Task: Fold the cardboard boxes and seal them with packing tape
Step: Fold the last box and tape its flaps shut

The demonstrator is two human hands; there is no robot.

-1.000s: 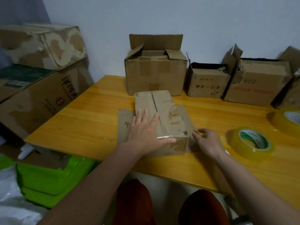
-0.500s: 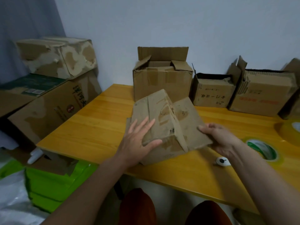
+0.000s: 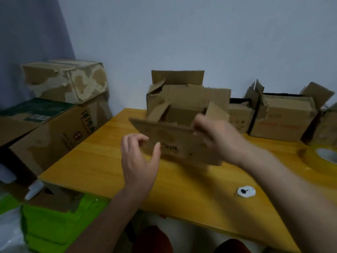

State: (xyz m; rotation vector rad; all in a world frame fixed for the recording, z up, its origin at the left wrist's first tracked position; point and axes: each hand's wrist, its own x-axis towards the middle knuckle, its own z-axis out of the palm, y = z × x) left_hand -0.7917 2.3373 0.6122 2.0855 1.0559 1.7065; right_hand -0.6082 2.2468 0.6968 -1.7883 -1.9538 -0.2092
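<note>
1. The right hand (image 3: 217, 137) grasps the small cardboard box (image 3: 175, 143) at its upper right edge, fingers curled over the rim, and holds it tipped above the wooden table (image 3: 102, 161). The left hand (image 3: 138, 157) sits at the box's lower left corner with fingers and thumb curled toward the cardboard — the frame is blurred by motion, so whether it actually pinches the box or only hovers against it I cannot tell.

2. Progress, as I judge it: the held box shows its open top, four flaps standing out, so this end is not yet folded shut or taped. Closing the flaps and running tape across the seam is still left.

3. The tape roll (image 3: 326, 156) lies well to the right of the right hand, at the table's far right edge, untouched. A small white round object (image 3: 245, 191) rests on the table below the right wrist.

4. Containers — the held box looks empty inside. Just behind the grip stands a larger open box (image 3: 156, 99), flaps up, contents hidden. Further right of the grip are two more open boxes (image 3: 284, 123); the far one seems packed with upright corrugated sheets.
</note>
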